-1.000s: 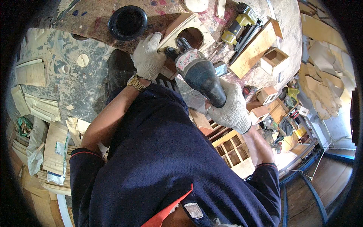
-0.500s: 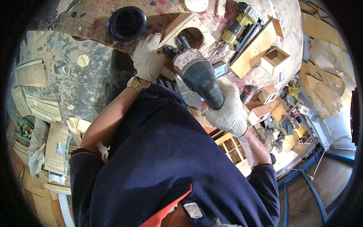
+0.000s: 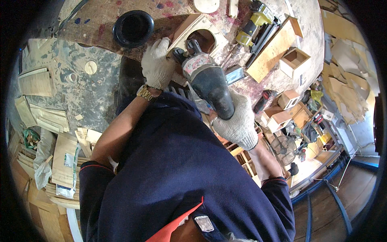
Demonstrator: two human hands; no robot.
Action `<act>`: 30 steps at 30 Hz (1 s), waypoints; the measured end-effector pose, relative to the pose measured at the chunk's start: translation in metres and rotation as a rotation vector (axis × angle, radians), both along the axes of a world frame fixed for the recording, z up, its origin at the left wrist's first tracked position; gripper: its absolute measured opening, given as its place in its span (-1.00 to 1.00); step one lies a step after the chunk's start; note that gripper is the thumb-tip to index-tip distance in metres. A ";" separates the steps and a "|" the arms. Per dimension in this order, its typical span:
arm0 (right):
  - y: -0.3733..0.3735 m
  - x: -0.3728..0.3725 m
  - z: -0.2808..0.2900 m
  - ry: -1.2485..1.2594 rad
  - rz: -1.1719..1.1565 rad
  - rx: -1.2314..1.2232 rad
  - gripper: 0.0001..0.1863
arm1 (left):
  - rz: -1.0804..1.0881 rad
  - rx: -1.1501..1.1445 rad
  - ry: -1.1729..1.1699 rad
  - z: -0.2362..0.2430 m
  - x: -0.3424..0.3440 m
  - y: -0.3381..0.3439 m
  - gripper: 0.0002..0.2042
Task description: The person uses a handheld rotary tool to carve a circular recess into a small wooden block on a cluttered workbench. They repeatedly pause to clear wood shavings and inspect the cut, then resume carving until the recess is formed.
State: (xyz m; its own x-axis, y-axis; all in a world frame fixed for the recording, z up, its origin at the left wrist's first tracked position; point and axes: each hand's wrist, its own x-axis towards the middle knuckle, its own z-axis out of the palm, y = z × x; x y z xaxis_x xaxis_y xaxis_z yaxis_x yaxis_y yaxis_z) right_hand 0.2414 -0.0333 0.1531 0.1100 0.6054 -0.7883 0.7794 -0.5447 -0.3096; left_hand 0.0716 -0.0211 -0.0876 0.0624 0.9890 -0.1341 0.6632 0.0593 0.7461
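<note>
My right hand (image 3: pixel 237 123), in a white knitted glove, grips the rear of a dark handheld power tool (image 3: pixel 211 86) with a flower-patterned band near its front. Its exact kind cannot be made out. The tool's front end is at a round hole in the face of a small wooden box (image 3: pixel 220 37), and the work tip is hidden. My left hand (image 3: pixel 156 64), also gloved, is closed on the near left side of this box, with some fingers out of sight. A black round dish (image 3: pixel 133 28) lies left of the box.
Right of the box lie a yellow-and-black nail gun (image 3: pixel 252 28), a wooden board (image 3: pixel 268 50) and an open wooden box (image 3: pixel 295 62). Further down the right side are a drill (image 3: pixel 264 101) and a fan (image 3: pixel 283 148). Stacked wood pieces (image 3: pixel 47 117) stand at the left.
The view has shifted slightly. My right hand and the rear of the power tool have moved a little left and nearer me. My left hand keeps its hold on the box.
</note>
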 end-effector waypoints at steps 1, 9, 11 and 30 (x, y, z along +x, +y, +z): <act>0.001 0.000 0.000 0.019 -0.016 -0.011 -0.57 | 0.005 0.022 0.011 0.000 0.000 0.000 -0.61; 0.002 -0.010 -0.004 0.024 -0.071 0.053 -0.59 | -0.030 -0.109 0.011 0.008 0.002 0.005 -0.59; 0.002 -0.014 -0.006 0.063 -0.110 0.065 -0.58 | -0.046 -0.129 0.062 0.010 0.001 0.005 -0.59; -0.197 0.113 -0.052 0.760 -1.359 0.866 -0.55 | -0.147 0.449 0.448 0.062 -0.069 0.039 -0.34</act>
State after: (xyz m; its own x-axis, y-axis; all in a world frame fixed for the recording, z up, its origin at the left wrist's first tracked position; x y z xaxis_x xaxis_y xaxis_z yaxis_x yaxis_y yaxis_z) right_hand 0.3543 -0.2298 0.1013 0.6362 0.6368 -0.4355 -0.4739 -0.1229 -0.8720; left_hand 0.0025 0.0181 -0.0252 0.2351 0.9403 0.2461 0.8934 -0.3088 0.3263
